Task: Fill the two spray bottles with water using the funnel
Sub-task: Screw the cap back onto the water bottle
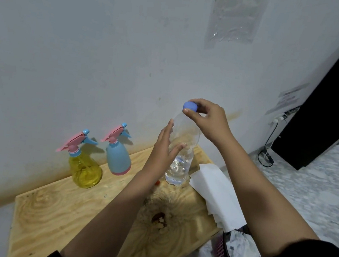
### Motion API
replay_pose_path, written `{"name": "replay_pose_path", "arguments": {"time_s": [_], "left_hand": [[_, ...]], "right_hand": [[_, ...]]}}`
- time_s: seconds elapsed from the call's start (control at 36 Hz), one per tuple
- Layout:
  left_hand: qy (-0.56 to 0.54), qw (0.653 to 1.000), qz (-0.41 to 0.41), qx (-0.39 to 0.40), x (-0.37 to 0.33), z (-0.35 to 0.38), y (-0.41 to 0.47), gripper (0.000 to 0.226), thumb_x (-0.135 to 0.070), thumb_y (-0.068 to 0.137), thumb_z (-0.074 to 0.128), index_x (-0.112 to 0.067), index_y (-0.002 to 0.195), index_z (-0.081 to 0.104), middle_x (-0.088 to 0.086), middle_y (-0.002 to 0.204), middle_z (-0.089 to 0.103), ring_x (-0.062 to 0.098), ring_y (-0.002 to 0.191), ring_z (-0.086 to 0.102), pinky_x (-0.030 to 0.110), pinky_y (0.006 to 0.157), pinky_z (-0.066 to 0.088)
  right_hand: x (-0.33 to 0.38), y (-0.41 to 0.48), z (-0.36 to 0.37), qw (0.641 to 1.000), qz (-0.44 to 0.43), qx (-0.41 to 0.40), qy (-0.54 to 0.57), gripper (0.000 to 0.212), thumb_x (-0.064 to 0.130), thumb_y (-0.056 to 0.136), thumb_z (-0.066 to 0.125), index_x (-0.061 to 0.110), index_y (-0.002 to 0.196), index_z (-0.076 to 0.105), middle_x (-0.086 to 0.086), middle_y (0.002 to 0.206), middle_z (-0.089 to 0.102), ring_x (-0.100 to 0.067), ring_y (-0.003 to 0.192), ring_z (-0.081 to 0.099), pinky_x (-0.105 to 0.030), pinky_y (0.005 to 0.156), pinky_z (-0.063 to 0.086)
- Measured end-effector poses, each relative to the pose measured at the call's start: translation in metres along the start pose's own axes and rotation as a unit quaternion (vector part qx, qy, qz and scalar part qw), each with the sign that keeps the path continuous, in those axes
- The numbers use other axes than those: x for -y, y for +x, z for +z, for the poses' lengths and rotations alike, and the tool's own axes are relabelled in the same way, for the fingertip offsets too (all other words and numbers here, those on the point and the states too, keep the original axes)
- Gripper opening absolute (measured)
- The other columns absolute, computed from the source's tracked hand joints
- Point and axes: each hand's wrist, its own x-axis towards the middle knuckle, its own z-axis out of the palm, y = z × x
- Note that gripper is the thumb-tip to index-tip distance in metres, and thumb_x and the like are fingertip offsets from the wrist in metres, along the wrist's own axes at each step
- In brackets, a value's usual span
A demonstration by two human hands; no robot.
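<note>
Two hands up: right hand (205, 119) pinches the blue cap (190, 106), left hand (165, 148) open-fingered, steadying the water bottle (180, 160) on the bench (53, 210).

A clear water bottle (178, 166) stands upright on the wooden table (57, 210), water in its lower part. The right hand (207, 119) pinches its blue cap (190, 106) at the top, while the left hand (165, 148) rests open against the bottle's side. To the left, near the wall, stand a yellow spray bottle (85, 170) and a blue spray bottle (118, 158). White paper sheets (218, 193) lie at the table's right edge.
</note>
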Motion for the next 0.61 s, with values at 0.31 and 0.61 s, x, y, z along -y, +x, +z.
{"name": "replay_pose_path", "arguments": {"time_s": [0.31, 0.61], "left_hand": [[0.011, 1.000, 0.013, 0.020, 0.000, -0.004, -0.002, 0.077, -0.038, 0.091, 0.057, -0.036, 0.148, 0.005, -0.006, 0.156, 0.018, 0.007, 0.142, 0.022, 0.031, 0.113, 0.028], [0.277, 0.939, -0.055, 0.195, 0.067, -0.033, -0.024, 0.075, -0.049, 0.091, 0.052, -0.027, 0.150, 0.012, -0.005, 0.159, 0.009, 0.014, 0.145, 0.009, 0.029, 0.113, 0.016]], "right_hand": [[-0.014, -0.006, 0.018, 0.995, -0.022, -0.100, 0.001, 0.024, 0.039, 0.076, 0.073, 0.020, 0.089, 0.069, 0.005, 0.079, 0.068, -0.013, 0.079, 0.062, -0.033, 0.078, 0.053], [-0.058, -0.040, 0.032, 0.998, 0.002, -0.023, 0.050, 0.079, 0.032, 0.078, 0.075, 0.030, 0.143, 0.030, 0.013, 0.147, 0.035, -0.003, 0.135, 0.033, -0.027, 0.111, 0.030]]}}
